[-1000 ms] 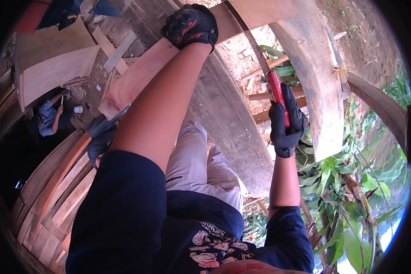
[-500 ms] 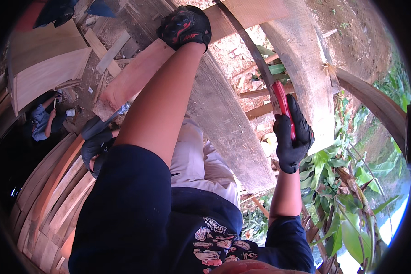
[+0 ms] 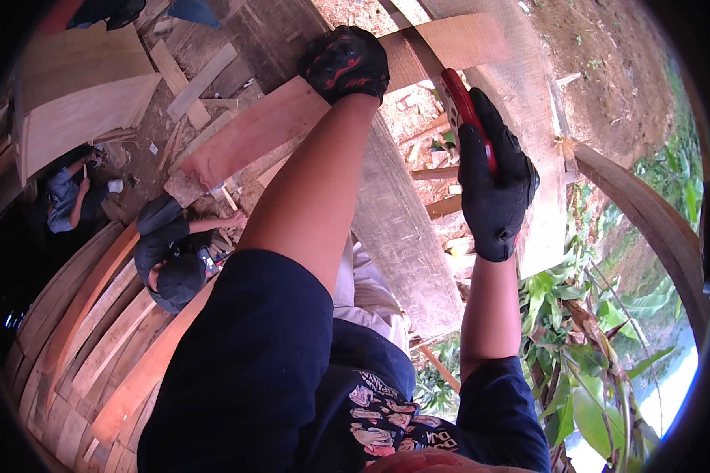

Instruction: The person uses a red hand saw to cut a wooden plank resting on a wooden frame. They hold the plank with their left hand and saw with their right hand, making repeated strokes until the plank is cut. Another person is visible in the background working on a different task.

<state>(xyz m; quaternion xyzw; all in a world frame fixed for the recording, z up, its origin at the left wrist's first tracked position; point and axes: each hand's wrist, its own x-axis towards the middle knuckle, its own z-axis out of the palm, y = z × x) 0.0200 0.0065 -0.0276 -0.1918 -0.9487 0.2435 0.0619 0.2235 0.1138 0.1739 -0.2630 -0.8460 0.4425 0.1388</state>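
My left hand (image 3: 345, 65), in a black glove with red marks, bears down on a narrow reddish plank (image 3: 248, 134), its fingers curled over the edge and partly hidden. The plank lies slantwise across wider, weathered boards. Its far right end juts out past my hand. In my right hand (image 3: 497, 173), gloved in black, is the red handle of a handsaw (image 3: 424, 54). The saw's long dark blade points away from me and crosses the plank just right of my left hand. Whether the teeth are in the wood cannot be made out.
A grey board (image 3: 410, 229) runs toward me under the plank; a thick pale timber (image 3: 521, 102) lies to its right. Wood scraps and shavings cover the ground between. At left, a co-worker (image 3: 170, 260) crouches beside stacked planks (image 3: 126, 331), another person farther off. Leafy plants (image 3: 584, 347) grow at right.
My right hand has pushed the saw forward, bringing its handle close to the plank. My left hand stays on the plank. The view has shifted slightly, and the crouching co-worker shows more.
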